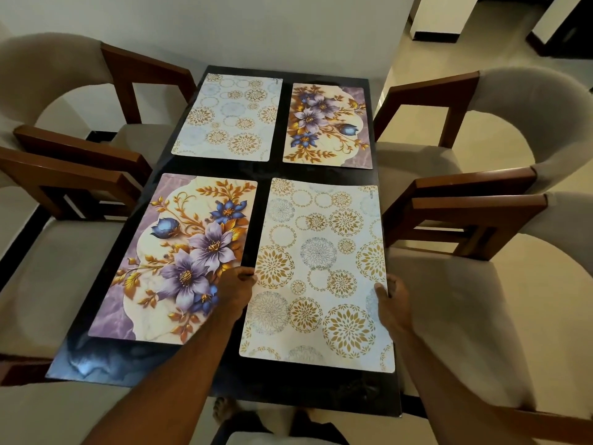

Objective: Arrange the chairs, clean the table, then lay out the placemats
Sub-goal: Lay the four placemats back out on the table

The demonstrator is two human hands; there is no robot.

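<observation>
Four placemats lie on the dark glossy table (pixel 276 170). The near right one is white with gold circles (pixel 317 271). My left hand (pixel 236 289) pinches its left edge and my right hand (pixel 393 298) grips its right edge. A purple floral placemat (pixel 179 252) lies at the near left. At the far left lies a second gold-circle placemat (pixel 229 117). A second floral placemat (pixel 327 125) sits at the far right.
Two wooden chairs with beige cushions stand on the left (pixel 64 175) and two on the right (pixel 475 200), seats tucked toward the table. A white wall runs behind the table. My feet show on the floor under the near table edge.
</observation>
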